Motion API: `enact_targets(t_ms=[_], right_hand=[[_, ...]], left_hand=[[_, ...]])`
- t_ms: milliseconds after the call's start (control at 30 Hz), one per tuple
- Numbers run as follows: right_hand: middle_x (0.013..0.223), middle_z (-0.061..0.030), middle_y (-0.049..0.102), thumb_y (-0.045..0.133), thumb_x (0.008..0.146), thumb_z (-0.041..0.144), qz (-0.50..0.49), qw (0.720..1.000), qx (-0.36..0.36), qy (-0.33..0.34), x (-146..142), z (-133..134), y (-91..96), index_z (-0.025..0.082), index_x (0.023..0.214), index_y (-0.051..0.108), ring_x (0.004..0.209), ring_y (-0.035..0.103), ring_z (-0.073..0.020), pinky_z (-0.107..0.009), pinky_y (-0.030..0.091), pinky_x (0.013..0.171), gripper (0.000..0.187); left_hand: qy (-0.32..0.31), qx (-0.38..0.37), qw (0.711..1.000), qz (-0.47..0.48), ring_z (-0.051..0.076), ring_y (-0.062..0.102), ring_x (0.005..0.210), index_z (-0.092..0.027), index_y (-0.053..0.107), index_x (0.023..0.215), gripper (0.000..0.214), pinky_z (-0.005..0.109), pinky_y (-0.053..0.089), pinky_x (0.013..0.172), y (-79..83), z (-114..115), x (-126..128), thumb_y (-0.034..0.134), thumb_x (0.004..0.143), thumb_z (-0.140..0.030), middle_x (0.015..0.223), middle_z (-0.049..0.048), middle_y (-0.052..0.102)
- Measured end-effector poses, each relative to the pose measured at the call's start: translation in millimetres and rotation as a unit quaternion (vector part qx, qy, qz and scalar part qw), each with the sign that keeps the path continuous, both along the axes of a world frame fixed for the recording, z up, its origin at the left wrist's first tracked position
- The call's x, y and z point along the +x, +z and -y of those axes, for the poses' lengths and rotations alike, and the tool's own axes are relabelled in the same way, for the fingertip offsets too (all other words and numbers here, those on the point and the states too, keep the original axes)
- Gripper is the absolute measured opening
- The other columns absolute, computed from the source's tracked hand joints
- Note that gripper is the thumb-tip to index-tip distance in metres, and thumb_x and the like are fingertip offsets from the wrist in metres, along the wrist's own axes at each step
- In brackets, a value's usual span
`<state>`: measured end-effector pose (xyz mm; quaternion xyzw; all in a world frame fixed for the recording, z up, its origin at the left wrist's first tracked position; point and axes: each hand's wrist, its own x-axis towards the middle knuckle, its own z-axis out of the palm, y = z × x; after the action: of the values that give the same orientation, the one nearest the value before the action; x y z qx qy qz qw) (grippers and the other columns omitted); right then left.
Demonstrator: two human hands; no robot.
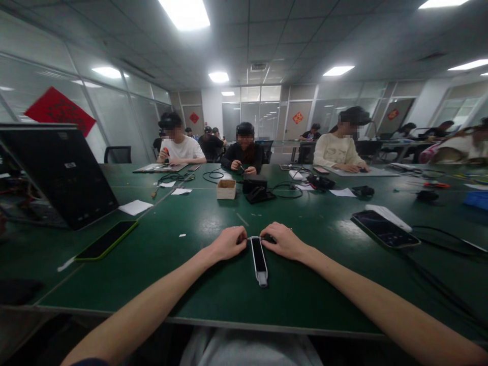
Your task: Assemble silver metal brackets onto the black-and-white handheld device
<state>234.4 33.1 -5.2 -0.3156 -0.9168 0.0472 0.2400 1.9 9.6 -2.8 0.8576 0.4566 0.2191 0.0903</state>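
My left hand (229, 244) and my right hand (284, 241) meet at the far end of a long, narrow device (259, 259) lying on the green table (198, 274). It has a black face, a white rim and a grey tip pointing toward me. The fingers of both hands pinch its far end from either side, and they hide that end. A small white scrap (182, 235) lies on the tabletop to the left of my left hand.
A smartphone (385, 229) lies to my right and a green-edged phone (107, 240) to my left. A black laptop (57, 173) stands at far left. Beyond are a small cardboard box (226, 189), black cables, and seated co-workers (244, 150) handling small items.
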Motion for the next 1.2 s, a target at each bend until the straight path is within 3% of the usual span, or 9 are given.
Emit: enact_targets(t_ms=[200,333,500,633,833,1033,1200], right_hand=[[0.097,-0.0070,0.067,0.061,0.087,0.028,0.010,1.000,0.001,-0.003,0,2,1.5,0.017,0.099,0.066,0.090,0.059,-0.0200,-0.035,0.047,0.079,0.018],[0.104,-0.0080,0.067,0.061,0.086,0.033,0.032,0.999,0.041,-0.009,13,-7,10.4,0.017,0.105,0.065,0.096,0.058,-0.0217,-0.036,0.046,0.083,0.025],[0.101,-0.0101,0.067,0.051,0.091,0.025,0.077,0.983,0.113,-0.120,60,-30,28.1,0.016,0.101,0.066,0.095,0.058,-0.0229,-0.036,0.044,0.086,0.020],[0.097,-0.0090,0.068,0.053,0.088,0.022,0.146,0.968,0.071,-0.190,94,-45,29.7,0.017,0.096,0.068,0.092,0.059,-0.0230,-0.033,0.044,0.083,0.018],[0.101,-0.0086,0.066,0.054,0.089,0.024,0.180,0.971,0.004,-0.156,88,-48,19.0,0.019,0.100,0.069,0.095,0.059,-0.0216,-0.030,0.045,0.083,0.019],[0.105,-0.0083,0.065,0.055,0.088,0.020,0.202,0.974,-0.031,-0.094,67,-39,22.7,0.023,0.103,0.071,0.099,0.059,-0.0215,-0.028,0.045,0.083,0.022],[0.099,-0.0080,0.067,0.055,0.088,0.018,0.208,0.973,-0.037,-0.089,68,-42,22.4,0.022,0.100,0.072,0.095,0.061,-0.0209,-0.027,0.046,0.080,0.021]], left_hand=[[0.006,-0.009,1.000,0.001,0.015,0.057,0.064,-0.017,0.058,0.085,0.006,0.024,0.041,0.059,3.1,2,1,0.054,0.080,-0.017,0.071,0.0001,0.061],[0.003,-0.012,1.000,-0.003,0.015,0.058,0.066,-0.017,0.059,0.086,0.007,0.025,0.042,0.060,2.9,1,0,0.054,0.081,-0.019,0.073,0.0011,0.062],[0.002,-0.019,1.000,-0.004,0.016,0.058,0.068,-0.016,0.059,0.087,0.009,0.025,0.043,0.060,4.7,2,-1,0.053,0.082,-0.019,0.077,0.0025,0.063],[0.004,-0.023,1.000,-0.003,0.016,0.058,0.070,-0.016,0.059,0.089,0.010,0.026,0.044,0.061,7.2,3,1,0.053,0.082,-0.020,0.078,0.0030,0.063],[0.010,-0.023,1.000,-0.012,0.017,0.059,0.072,-0.016,0.059,0.089,0.010,0.027,0.044,0.063,8.7,4,2,0.053,0.082,-0.021,0.080,0.0036,0.063],[0.006,-0.030,0.999,-0.008,0.017,0.059,0.073,-0.016,0.058,0.089,0.010,0.027,0.044,0.064,8.0,4,0,0.052,0.083,-0.021,0.082,0.0041,0.063],[0.008,-0.039,0.999,0.001,0.017,0.059,0.074,-0.016,0.059,0.090,0.012,0.027,0.045,0.064,7.7,4,0,0.052,0.083,-0.024,0.084,0.0041,0.063]])
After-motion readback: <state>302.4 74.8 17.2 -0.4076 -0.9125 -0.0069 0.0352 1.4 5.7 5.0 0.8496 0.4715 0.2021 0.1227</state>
